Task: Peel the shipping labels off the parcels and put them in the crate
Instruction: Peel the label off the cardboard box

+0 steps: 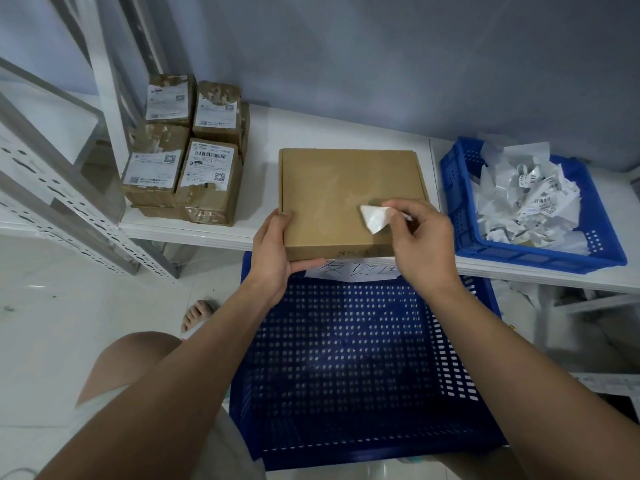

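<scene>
Nearest, a large dark-blue perforated plastic crate [346,358] sits on the floor under both forearms. It holds nothing visible, and a handwritten paper sign [349,270] hangs at its far rim.

Above that rim, the left hand [273,251] grips the near-left corner of a flat brown cardboard parcel [343,192], thumb on top and fingers curled underneath. The parcel lies flat at the front edge of the white shelf [263,133], and its long axis appears to run left to right along that edge.

The right hand [422,244] is by far the nearer to the task's thing, a small white triangular scrap of shipping label [374,218]. Its thumb and forefinger pinch the scrap on the near-right part of the parcel top. The scrap juts leftward from the fingers [393,205], tapering toward the near edge. I cannot tell whether any of it is stuck to the card.

The coming move probably turns on the smaller bright-blue plastic crate [540,259], just right of this hand on the same shelf. It is heaped with crumpled peeled labels [526,202], so a short carry rightward would drop the scrap there.

Far left, a stack of small brown taped cartons [183,161] has labels on.
</scene>
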